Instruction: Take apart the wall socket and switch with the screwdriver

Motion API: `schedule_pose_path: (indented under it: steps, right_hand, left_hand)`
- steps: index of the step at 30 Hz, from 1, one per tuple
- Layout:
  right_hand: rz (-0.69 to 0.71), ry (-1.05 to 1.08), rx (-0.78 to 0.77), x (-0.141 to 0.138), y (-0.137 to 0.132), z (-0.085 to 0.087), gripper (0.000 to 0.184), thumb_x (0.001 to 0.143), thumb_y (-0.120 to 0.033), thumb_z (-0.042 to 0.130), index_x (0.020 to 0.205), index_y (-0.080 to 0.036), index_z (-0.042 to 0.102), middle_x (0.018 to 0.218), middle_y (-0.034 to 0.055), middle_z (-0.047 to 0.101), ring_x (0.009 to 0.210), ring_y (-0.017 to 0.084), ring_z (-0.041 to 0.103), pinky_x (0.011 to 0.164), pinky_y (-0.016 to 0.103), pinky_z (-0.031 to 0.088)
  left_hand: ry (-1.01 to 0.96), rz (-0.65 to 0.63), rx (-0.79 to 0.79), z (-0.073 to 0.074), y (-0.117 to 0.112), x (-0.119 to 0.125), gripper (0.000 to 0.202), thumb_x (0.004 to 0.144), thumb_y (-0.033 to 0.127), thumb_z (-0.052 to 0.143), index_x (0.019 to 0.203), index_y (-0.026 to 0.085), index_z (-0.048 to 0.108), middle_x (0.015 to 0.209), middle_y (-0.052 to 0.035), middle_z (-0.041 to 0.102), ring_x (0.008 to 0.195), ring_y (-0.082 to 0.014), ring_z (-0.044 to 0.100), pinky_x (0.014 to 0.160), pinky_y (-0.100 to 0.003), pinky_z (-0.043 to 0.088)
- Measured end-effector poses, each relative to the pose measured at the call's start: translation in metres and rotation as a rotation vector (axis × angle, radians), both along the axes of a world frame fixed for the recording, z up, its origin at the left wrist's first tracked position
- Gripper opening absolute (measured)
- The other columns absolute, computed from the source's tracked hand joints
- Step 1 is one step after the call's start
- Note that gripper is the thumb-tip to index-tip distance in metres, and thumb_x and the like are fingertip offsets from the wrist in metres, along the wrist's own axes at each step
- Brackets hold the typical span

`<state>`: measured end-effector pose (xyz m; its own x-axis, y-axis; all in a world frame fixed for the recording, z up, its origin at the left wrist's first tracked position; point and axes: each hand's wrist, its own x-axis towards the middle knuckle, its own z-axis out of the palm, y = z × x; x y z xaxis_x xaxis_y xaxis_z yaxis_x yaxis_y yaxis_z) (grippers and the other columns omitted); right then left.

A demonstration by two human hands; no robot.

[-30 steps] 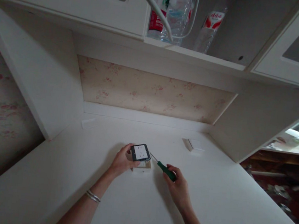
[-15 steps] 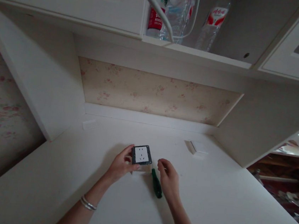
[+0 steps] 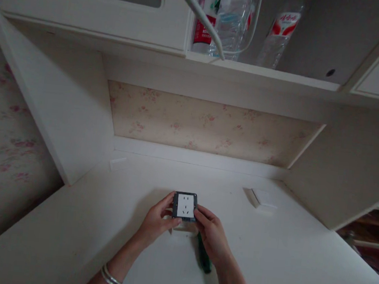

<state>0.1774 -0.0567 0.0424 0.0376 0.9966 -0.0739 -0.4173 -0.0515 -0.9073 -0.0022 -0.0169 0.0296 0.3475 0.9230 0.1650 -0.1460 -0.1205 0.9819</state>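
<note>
A wall socket (image 3: 185,205) with a white face and a dark frame is held up above the desk, its face towards me. My left hand (image 3: 158,218) grips its left edge, thumb at the lower corner and fingers at the side. The fingertips of my right hand (image 3: 213,231) are closed at its right edge; any small thing between them is hidden. Below the socket, a pale box-like piece (image 3: 184,228) shows on the desk. A screwdriver with a green handle (image 3: 204,254) lies beside my right hand, its shaft mostly out of sight.
The white desktop (image 3: 122,261) stretches around my hands. A white square plate (image 3: 265,199) lies at the back right, and a small white strip (image 3: 117,164) at the back left. Overhead, an open cabinet holds bottles (image 3: 282,30), with a white cable (image 3: 202,17) hanging in front.
My right hand has come left from beside the socket to its right edge. The socket now faces me more squarely, still in my left hand. The view has shifted slightly.
</note>
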Motion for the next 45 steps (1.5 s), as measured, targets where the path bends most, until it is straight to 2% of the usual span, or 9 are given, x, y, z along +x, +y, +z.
schedule_pose_path:
  steps: [3,8,13,21,28,35,39,42,45]
  right_hand:
    - [-0.017,0.050,-0.025,0.000,0.000,-0.005,0.035,0.072,-0.034,0.075,0.101,-0.016,0.071,0.102,0.0089,0.070,0.096,0.021,0.062,0.087,0.030,0.046]
    - [-0.047,0.110,-0.054,0.000,0.003,-0.012,0.033,0.071,-0.030,0.077,0.101,-0.017,0.071,0.100,0.0067,0.070,0.094,0.017,0.063,0.082,0.024,0.047]
    - [-0.069,0.150,-0.063,0.000,0.003,-0.015,0.032,0.071,-0.028,0.077,0.101,-0.017,0.071,0.103,0.0062,0.070,0.095,0.015,0.062,0.082,0.020,0.047]
    - [-0.053,0.164,-0.074,-0.002,0.001,-0.011,0.035,0.070,-0.028,0.077,0.102,-0.016,0.070,0.102,0.0065,0.070,0.095,0.017,0.063,0.084,0.023,0.047]
    - [-0.039,0.134,-0.066,-0.003,-0.001,-0.007,0.037,0.069,-0.031,0.078,0.103,-0.017,0.070,0.104,0.0063,0.070,0.100,0.019,0.062,0.090,0.027,0.046]
    - [-0.051,0.122,-0.063,-0.003,0.001,-0.011,0.038,0.069,-0.032,0.078,0.103,-0.018,0.070,0.105,0.0069,0.070,0.103,0.021,0.061,0.096,0.032,0.043]
    - [-0.041,0.131,-0.054,-0.002,0.002,-0.013,0.039,0.070,-0.033,0.077,0.104,-0.017,0.070,0.106,0.0075,0.070,0.103,0.021,0.061,0.096,0.032,0.043]
    - [-0.038,0.134,-0.040,-0.002,0.001,-0.014,0.038,0.070,-0.033,0.077,0.104,-0.016,0.070,0.105,0.0078,0.070,0.104,0.020,0.061,0.096,0.030,0.043]
    - [-0.052,0.128,-0.043,-0.002,0.001,-0.014,0.039,0.070,-0.034,0.077,0.104,-0.017,0.070,0.106,0.0081,0.069,0.103,0.020,0.061,0.094,0.030,0.044]
  left_hand:
    - [-0.085,-0.003,-0.060,0.002,-0.001,0.002,0.072,0.068,0.022,0.076,0.134,0.020,0.047,0.130,-0.0081,0.057,0.112,-0.0255,0.057,0.093,-0.034,0.049]
    - [-0.165,0.105,-0.150,0.001,-0.001,0.003,0.059,0.070,0.025,0.074,0.126,0.021,0.056,0.131,-0.0076,0.056,0.118,-0.0249,0.054,0.100,-0.036,0.043]
    - [-0.184,0.101,-0.205,-0.003,0.002,0.002,0.036,0.077,0.033,0.068,0.108,0.014,0.067,0.115,-0.0122,0.066,0.109,-0.0266,0.060,0.099,-0.040,0.044]
    - [-0.228,0.064,-0.336,0.001,0.000,0.001,0.036,0.073,0.035,0.073,0.100,0.011,0.072,0.107,-0.0153,0.069,0.102,-0.0270,0.062,0.094,-0.040,0.047]
    - [-0.250,0.063,-0.330,-0.001,0.001,0.001,0.032,0.073,0.030,0.073,0.097,0.010,0.072,0.105,-0.0148,0.070,0.101,-0.0262,0.063,0.095,-0.039,0.047]
    - [-0.233,0.097,-0.278,-0.004,0.003,0.002,0.038,0.072,0.029,0.073,0.106,0.012,0.068,0.110,-0.0143,0.067,0.102,-0.0257,0.062,0.093,-0.039,0.048]
    - [-0.187,0.149,-0.252,-0.002,0.002,0.003,0.044,0.070,0.028,0.075,0.110,0.015,0.063,0.100,-0.0120,0.070,0.096,-0.0248,0.065,0.086,-0.037,0.051]
    - [-0.138,0.169,-0.228,-0.002,0.001,0.003,0.038,0.069,0.030,0.075,0.102,0.015,0.064,0.096,-0.0103,0.071,0.092,-0.0241,0.066,0.081,-0.035,0.052]
    - [-0.058,0.169,-0.192,-0.001,0.001,0.002,0.033,0.068,0.031,0.075,0.094,0.013,0.069,0.099,-0.0110,0.071,0.094,-0.0247,0.065,0.083,-0.034,0.051]
